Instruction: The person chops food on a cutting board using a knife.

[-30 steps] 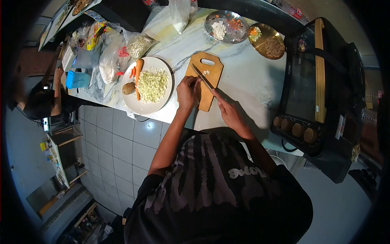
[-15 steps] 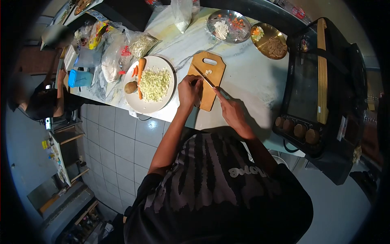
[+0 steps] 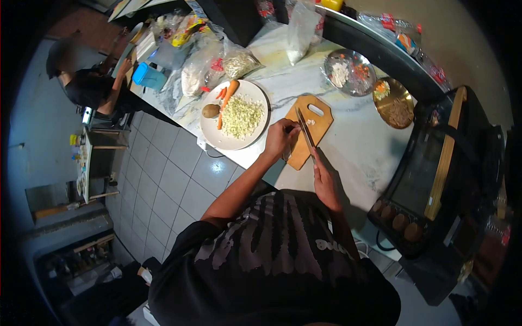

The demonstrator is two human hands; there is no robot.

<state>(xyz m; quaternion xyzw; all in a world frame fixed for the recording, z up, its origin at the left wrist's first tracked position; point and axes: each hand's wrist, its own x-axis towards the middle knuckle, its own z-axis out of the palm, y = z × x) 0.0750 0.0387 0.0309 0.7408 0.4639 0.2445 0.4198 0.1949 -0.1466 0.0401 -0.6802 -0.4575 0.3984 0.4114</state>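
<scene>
My right hand (image 3: 325, 182) grips a knife (image 3: 305, 129), its blade lying across the wooden cutting board (image 3: 322, 128) and pointing away from me. My left hand (image 3: 279, 139) is closed at the board's left side, fingertips curled in close to the blade. Whatever those fingers pinch is hidden. Small pale chopped pieces (image 3: 311, 123) lie on the board right of the blade, below the handle slot. To the left, a white plate (image 3: 220, 142) carries a heap of diced pale-green vegetable (image 3: 243, 118), carrots (image 3: 230, 93) and a brown round vegetable (image 3: 211, 111).
Behind the board stand a metal plate (image 3: 359, 91) with cut white and orange pieces and a gold-coloured plate (image 3: 399, 120). A black toaster oven (image 3: 418, 174) borders the right side. Plastic bags (image 3: 198, 73) and a blue container (image 3: 149, 77) crowd the left; another person (image 3: 89, 81) stands beyond.
My view has turned, so the counter and its things appear further right and lower, slightly rotated. Both hands stay at the board, the knife still in my right hand.
</scene>
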